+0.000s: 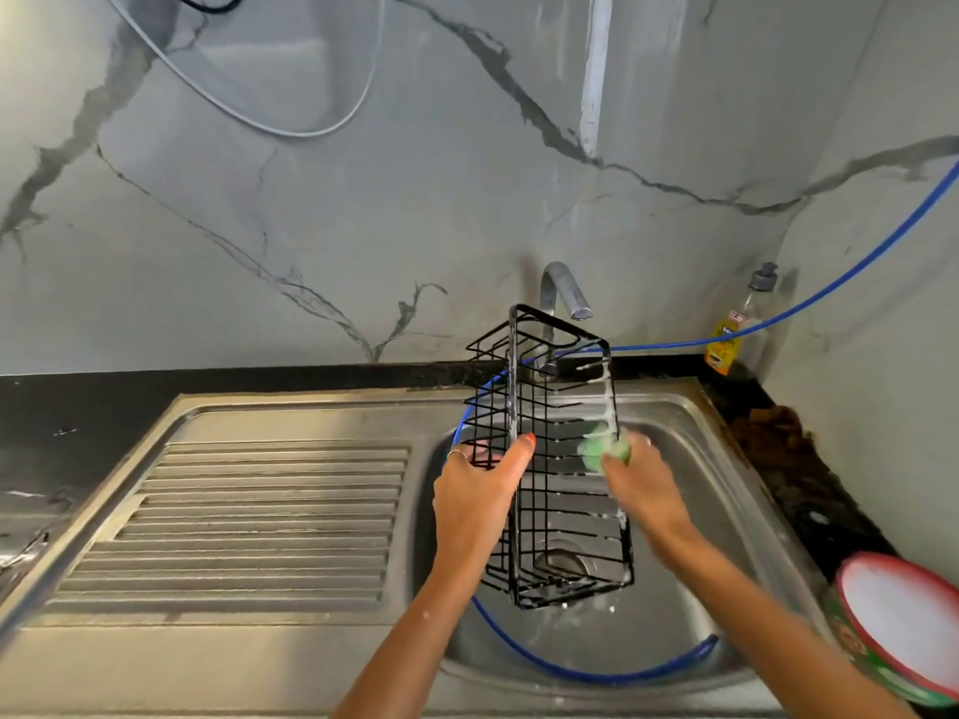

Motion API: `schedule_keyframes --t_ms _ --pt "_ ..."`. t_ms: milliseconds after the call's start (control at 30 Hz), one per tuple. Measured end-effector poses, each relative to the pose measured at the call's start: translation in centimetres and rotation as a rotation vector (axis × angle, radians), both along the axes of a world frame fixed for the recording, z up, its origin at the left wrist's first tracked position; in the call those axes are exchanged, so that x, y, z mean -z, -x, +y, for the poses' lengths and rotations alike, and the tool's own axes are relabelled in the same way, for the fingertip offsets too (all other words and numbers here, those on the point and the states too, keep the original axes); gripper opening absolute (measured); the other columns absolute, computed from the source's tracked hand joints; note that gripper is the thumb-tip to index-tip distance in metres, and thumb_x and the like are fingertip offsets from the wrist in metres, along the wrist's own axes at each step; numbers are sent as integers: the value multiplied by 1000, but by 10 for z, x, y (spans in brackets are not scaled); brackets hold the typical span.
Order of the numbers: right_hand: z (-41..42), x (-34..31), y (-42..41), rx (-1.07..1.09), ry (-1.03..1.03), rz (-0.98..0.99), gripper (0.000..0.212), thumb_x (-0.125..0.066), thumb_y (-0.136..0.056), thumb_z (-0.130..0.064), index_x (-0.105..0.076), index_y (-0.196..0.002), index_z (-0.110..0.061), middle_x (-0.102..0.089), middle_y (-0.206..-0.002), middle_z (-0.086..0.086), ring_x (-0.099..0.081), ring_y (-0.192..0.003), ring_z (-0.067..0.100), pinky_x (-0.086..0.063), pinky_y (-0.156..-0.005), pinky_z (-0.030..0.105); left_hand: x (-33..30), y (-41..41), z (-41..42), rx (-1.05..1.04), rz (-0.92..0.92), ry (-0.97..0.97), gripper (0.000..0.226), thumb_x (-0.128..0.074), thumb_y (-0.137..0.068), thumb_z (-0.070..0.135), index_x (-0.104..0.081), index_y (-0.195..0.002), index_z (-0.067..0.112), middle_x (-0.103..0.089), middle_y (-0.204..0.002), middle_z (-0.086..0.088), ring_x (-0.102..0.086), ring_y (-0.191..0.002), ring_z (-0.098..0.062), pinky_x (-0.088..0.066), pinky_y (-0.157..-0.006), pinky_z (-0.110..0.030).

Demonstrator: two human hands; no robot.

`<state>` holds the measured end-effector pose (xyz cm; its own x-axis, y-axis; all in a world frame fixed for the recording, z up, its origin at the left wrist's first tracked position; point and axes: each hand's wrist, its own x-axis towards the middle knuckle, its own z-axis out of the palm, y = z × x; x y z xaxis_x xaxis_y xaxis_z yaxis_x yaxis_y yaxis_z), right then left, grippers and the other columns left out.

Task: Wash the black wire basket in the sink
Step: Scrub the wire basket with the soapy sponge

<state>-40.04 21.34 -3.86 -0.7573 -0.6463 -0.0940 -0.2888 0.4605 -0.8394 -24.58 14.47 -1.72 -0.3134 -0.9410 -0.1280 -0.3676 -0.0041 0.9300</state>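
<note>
So I had the black wire basket (550,459) stood on end over the sink (690,459), my left hand (480,490) gripping its side wires, my right hand (641,485) pinching a green sponge (602,451) against the soapy frame, just below the faucet (563,290).

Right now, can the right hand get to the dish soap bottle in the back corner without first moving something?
Probably not at once. The right hand grips a green sponge against the black wire basket. The path to the soap bottle looks open, with only the blue hose passing in front of it.
</note>
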Motion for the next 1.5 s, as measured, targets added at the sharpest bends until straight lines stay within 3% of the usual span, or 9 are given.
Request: schedule_keyframes --t_ms 133,233,500,633,800,967,1133,1367,1500 --pt "42 31 -33 -121 -141 -56 18 -37 -100 -17 -53 -93 -16 -57 -87 -1 -55 -87 17 -46 -85 38 3 -3 -7 -65 17 -21 50 -65 -77 64 -50 -97 21 -54 -100 8 -52 -98 -16 -41 -91 -32" --pt "45 27 -29 -136 -198 -97 25 -40 -99 -17 -56 -81 -12 -59 -81 3 -56 -77 18 -46 -78 36 5 -4 -5 -24 -9 -66 82 -56 -56 82 -64 -108 19 -67 -106 4 -65 -97 -19 -50 -94 -40" --pt "23 4 -11 -2 -10 -56 22 -36 -96 -8 -57 -89 -10 -62 -82 3 -56 -74 15 -43 -63 30 -8 2 -1 2 25 -73 70 -54 -53 75 -71 -88 17 -72 -88 -1 -66 -82 -18 -48 -71 -33" --pt "44 28 -24 -151 -301 29 23 -38 -96 -11 -60 -95 -6 -63 -95 8 -60 -89 25 -47 -76 32 -13 0 -6 -16 37 -5 72 -58 -66 70 -71 -91 3 -71 -83 -4 -65 -81 -25 -46 -70 -36" --pt "61 23 -7 -314 -528 -156 23 -45 -91 -7 -67 -85 -4 -67 -84 12 -63 -73 20 -54 -74 35 -14 -9 -8 6 15 -25 64 -62 -69 67 -66 -96 9 -66 -87 0 -68 -88 -28 -50 -79 -41" --pt "13 -19 43 -12 -187 97 33 -45 -93 -13 -58 -120 0 -61 -116 16 -58 -107 34 -44 -91 38 -5 -18 -8 63 -35 18 87 -57 -53 81 -67 -108 15 -70 -102 -1 -67 -94 -22 -54 -90 -45" --pt "-33 -69 43 54 85 144 35 -33 -99 -8 -48 -131 -9 -57 -113 12 -54 -96 22 -38 -74 27 -10 -21 2 154 -13 123 67 -56 -61 69 -70 -83 7 -71 -79 -9 -68 -80 -28 -55 -83 -50" --pt "-44 -77 25 -99 316 231 36 -29 -88 12 -56 -105 -5 -56 -100 10 -46 -71 8 -37 -53 9 -14 -34 -5 170 -15 115 62 -55 -58 72 -71 -86 20 -72 -88 4 -68 -88 -18 -54 -90 -46" --pt "-47 -90 9 -196 480 250 30 -33 -92 9 -57 -101 -5 -60 -99 18 -55 -81 35 -48 -62 19 -18 -32 -3 178 -64 149 49 -61 -62 64 -67 -80 19 -71 -82 1 -68 -82 -19 -54 -79 -38"
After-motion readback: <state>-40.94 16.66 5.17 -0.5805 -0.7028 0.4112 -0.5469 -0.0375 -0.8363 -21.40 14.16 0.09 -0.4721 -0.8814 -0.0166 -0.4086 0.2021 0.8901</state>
